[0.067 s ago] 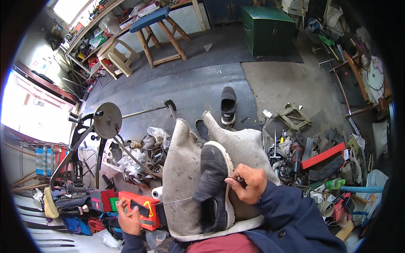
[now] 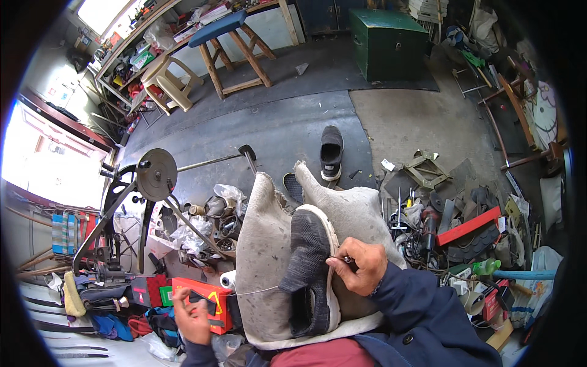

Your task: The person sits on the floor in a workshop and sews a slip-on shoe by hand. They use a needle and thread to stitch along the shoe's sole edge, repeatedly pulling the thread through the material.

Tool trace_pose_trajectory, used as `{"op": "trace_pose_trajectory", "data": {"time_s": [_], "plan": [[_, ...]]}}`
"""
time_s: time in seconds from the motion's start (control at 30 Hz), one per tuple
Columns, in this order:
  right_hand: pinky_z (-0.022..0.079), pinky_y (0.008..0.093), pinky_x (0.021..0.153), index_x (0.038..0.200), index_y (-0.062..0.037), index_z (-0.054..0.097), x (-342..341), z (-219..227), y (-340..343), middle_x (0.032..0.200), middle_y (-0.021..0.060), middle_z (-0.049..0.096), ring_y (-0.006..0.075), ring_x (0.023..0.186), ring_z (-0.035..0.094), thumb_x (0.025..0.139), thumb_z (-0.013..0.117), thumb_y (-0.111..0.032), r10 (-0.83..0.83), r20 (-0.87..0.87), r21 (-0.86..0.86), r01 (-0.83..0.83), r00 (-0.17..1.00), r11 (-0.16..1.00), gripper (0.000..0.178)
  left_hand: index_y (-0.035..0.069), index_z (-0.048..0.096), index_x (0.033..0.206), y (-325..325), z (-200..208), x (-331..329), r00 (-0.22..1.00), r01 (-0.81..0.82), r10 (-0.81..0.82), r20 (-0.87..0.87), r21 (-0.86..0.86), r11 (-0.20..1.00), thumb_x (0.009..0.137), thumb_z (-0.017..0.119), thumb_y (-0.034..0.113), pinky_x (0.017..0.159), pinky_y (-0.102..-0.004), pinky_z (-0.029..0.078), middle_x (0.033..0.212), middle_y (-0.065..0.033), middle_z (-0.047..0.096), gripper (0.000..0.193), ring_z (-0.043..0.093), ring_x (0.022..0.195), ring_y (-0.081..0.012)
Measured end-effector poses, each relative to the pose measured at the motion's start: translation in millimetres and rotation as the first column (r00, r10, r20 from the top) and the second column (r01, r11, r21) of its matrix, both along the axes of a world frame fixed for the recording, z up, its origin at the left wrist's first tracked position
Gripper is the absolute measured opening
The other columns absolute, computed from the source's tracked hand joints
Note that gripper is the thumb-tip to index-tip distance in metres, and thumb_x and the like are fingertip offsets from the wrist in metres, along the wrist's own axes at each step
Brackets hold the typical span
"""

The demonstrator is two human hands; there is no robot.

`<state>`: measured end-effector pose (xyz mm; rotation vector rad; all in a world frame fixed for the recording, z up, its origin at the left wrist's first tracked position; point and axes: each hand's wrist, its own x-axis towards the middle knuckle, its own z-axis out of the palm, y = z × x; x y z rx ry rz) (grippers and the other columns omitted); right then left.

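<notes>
A dark grey knitted slip-on shoe (image 2: 309, 254) with a white sole edge lies on a stained pale apron (image 2: 260, 257) over my lap, toe pointing away. My right hand (image 2: 362, 266) is closed at the sole's right edge around a small awl (image 2: 348, 260); only its metal end shows and its tip is hidden. From the shoe's left side a thin white thread (image 2: 257, 291) runs taut toward my left hand (image 2: 192, 319). The left fingers are curled in line with it, though the grip itself is too small to see clearly.
A white thread spool (image 2: 227, 280) and a red box (image 2: 220, 306) are beside my left hand. A hand-cranked machine (image 2: 156, 174) stands farther left. The matching shoe (image 2: 331, 151) rests on the floor ahead. Tools and scraps, with a red bar (image 2: 468, 226), crowd the right.
My left hand has shifted slightly right and toward me, its fingers curling more. The right hand, shoe and apron look unchanged.
</notes>
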<state>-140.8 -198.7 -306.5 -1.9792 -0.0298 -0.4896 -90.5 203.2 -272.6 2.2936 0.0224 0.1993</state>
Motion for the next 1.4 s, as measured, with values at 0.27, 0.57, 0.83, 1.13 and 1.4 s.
{"op": "trace_pose_trajectory", "data": {"time_s": [0.27, 0.57, 0.83, 1.13, 1.4], "plan": [[0.047, 0.0299, 0.054, 0.088, -0.0038, 0.064, -7.2, 0.3, -5.4, 0.071, 0.0085, 0.064, 0.0161, 0.056, 0.06, 0.091, 0.079, -0.011, 0.01, -0.114, 0.158, 0.008, 0.993, 0.987, 0.017, -0.006, 0.046, 0.146, -161.3, 12.6, -31.8, 0.57, 0.381, -0.734, -0.37, -0.673, 0.634, 0.096, 0.069, 0.008, 0.115, -0.0363, 0.04, 0.145, -0.0189, 0.057, 0.056, 0.056, 0.133, -0.0249], [0.045, 0.0203, 0.064, 0.102, -0.0022, 0.066, -6.0, -1.6, -13.3, 0.09, 0.0012, 0.069, 0.001, 0.072, 0.055, 0.098, 0.072, -0.01, -0.06, -0.155, 0.566, 0.138, 0.986, 0.813, 0.011, -0.002, 0.064, 0.134, -210.2, -20.3, -5.6, 0.708, -0.01, -0.578, -0.405, -0.825, 0.566, 0.102, 0.066, 0.016, 0.1, -0.0327, 0.053, 0.125, -0.011, 0.071, 0.037, 0.067, 0.113, -0.0183], [0.052, 0.0292, 0.074, 0.137, 0.0024, 0.058, -14.6, 24.7, -17.8, 0.101, 0.0139, 0.064, 0.023, 0.078, 0.065, 0.092, 0.062, 0.006, -0.039, -0.151, -0.028, 0.035, 0.988, 0.999, 0.045, -0.009, 0.065, 0.124, -189.5, -25.3, 13.3, 0.529, -0.393, -0.595, -0.605, -0.796, 0.461, 0.107, 0.054, 0.031, 0.075, -0.0377, 0.064, 0.102, -0.0209, 0.075, 0.044, 0.076, 0.083, -0.0284], [0.053, 0.0331, 0.069, 0.136, -0.0005, 0.063, -19.8, 30.5, 3.5, 0.093, 0.0152, 0.066, 0.0277, 0.075, 0.067, 0.092, 0.062, 0.009, 0.105, -0.231, 0.056, -0.094, 0.967, 0.994, 0.045, -0.006, 0.062, 0.127, -196.6, -9.6, 23.0, 0.468, -0.553, -0.668, -0.578, -0.781, 0.289, 0.11, 0.047, 0.035, 0.073, -0.0376, 0.064, 0.102, -0.0205, 0.074, 0.047, 0.075, 0.08, -0.0276], [0.051, 0.0366, 0.064, 0.137, -0.0016, 0.063, -4.7, 32.9, 6.6, 0.088, 0.0152, 0.063, 0.0313, 0.071, 0.064, 0.092, 0.062, 0.005, 0.102, -0.212, 0.036, -0.096, 0.972, 0.995, 0.045, -0.005, 0.06, 0.13, -200.3, -7.4, 23.9, 0.479, -0.544, -0.671, -0.566, -0.791, 0.28, 0.11, 0.044, 0.034, 0.074, -0.0372, 0.064, 0.104, -0.0201, 0.073, 0.046, 0.075, 0.081, -0.0269]]}}
